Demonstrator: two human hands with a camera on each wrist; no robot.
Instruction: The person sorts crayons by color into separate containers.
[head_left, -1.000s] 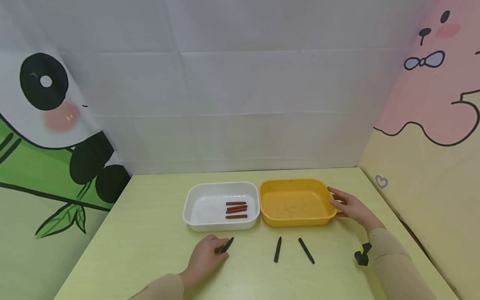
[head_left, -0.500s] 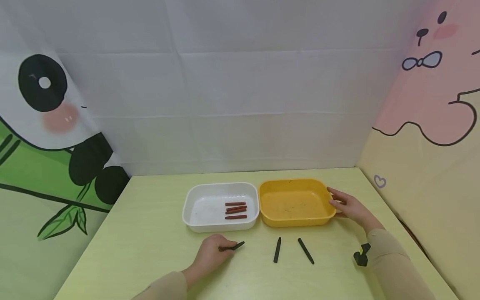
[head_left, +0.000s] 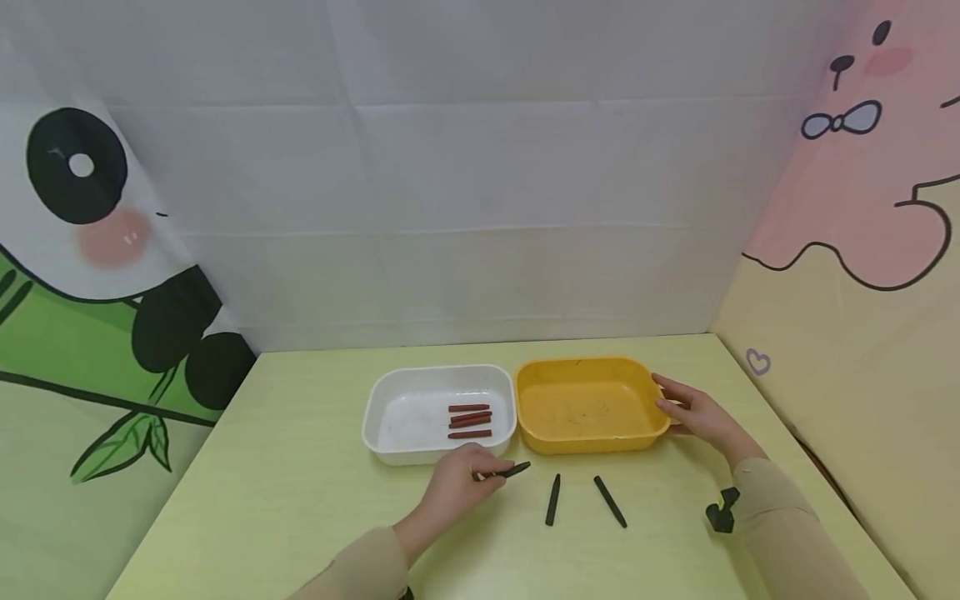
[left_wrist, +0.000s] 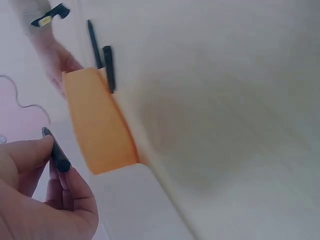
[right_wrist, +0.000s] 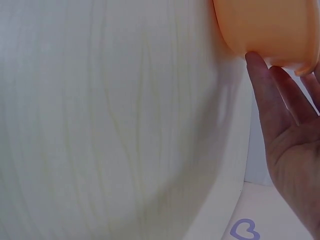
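Note:
My left hand [head_left: 459,483] pinches a black crayon [head_left: 516,469] between thumb and fingers, just in front of the white tray's near right corner. The left wrist view shows this crayon [left_wrist: 57,152] with its blunt end at the fingertips. Several red-brown crayons [head_left: 470,433] lie in the white tray [head_left: 390,454]. Beside it stands the yellow tray [head_left: 592,444], with no crayon inside. My right hand [head_left: 701,418] touches that tray's right end; in the right wrist view its fairly straight fingers [right_wrist: 262,85] rest at the wall.
Two more black crayons lie on the table in front of the yellow tray, one nearly upright in view [head_left: 552,500] and one slanted [head_left: 611,502]. A white curtain [head_left: 480,250] backs the table [head_left: 300,467]. A cartoon-printed side wall [head_left: 847,350] rises at the right.
My left hand has lifted the black crayon and carried it right and slightly farther away, turning it flatter. My right hand stays at the yellow tray.

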